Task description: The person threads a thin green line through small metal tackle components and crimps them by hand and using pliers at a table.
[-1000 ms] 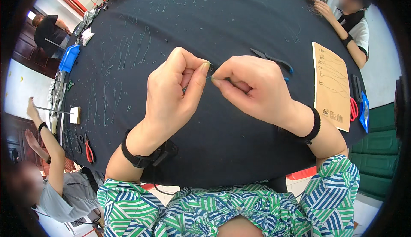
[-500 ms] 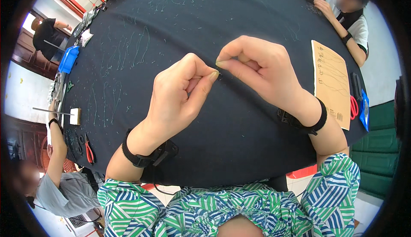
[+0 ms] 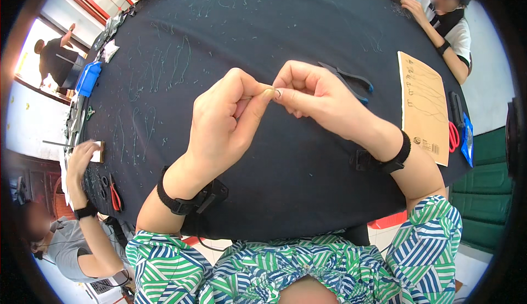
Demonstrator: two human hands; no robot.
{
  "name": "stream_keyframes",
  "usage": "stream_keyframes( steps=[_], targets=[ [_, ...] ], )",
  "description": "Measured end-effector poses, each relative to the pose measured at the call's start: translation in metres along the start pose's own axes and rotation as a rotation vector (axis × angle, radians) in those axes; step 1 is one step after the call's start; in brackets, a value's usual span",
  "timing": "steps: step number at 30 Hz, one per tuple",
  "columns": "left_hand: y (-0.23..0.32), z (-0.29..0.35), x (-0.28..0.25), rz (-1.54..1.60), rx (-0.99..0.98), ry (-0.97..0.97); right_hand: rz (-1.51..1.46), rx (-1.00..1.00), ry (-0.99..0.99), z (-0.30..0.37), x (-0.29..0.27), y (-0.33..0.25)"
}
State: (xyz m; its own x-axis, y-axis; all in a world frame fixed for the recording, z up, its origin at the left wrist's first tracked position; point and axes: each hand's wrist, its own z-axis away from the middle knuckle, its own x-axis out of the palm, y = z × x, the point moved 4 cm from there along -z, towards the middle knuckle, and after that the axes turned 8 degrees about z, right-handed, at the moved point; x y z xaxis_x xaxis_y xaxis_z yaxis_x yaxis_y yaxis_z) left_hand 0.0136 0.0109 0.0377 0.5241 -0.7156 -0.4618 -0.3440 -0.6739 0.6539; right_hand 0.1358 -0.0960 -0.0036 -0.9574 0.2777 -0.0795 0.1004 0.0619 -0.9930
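My left hand (image 3: 222, 123) is raised over the black cloth, thumb and forefinger pinched together. A small dark curved hook (image 3: 278, 94) shows at its fingertips, against the thumb of my right hand (image 3: 313, 93). The right fingers are curled in a pinch too, touching the left fingertips; whatever thin thing they hold is too small to make out. Just beyond the right hand lie dark pliers (image 3: 354, 79) with blue handle ends, partly covered by that hand.
Thin green lines (image 3: 159, 68) lie across the black cloth (image 3: 285, 183). At right are a brown card (image 3: 425, 112), red-handled scissors (image 3: 453, 136) and a blue packet (image 3: 467, 142). Red-handled pliers (image 3: 115, 194) and a blue bin (image 3: 88, 78) sit left. Other people work around the table.
My right hand has moved slightly down and left, meeting the left fingertips. The dark hook and the pliers have come into sight. At left, a co-worker's hand has risen over the small block.
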Motion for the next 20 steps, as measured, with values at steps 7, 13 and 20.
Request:
stream_keyframes(
  steps=[7, 13, 20],
  targets=[
    [0.0, -0.001, -0.001, -0.012, -0.048, 0.053, 0.291, -0.138, 0.103, 0.011, 0.006, -0.015],
    [-0.001, -0.001, -0.003, -0.017, -0.071, 0.064, 0.767, -0.549, 0.267, 0.016, 0.008, -0.046],
    [-0.001, 0.001, -0.002, -0.013, -0.024, -0.026, 0.73, -0.524, 0.381, 0.015, -0.005, -0.053]
  ],
)
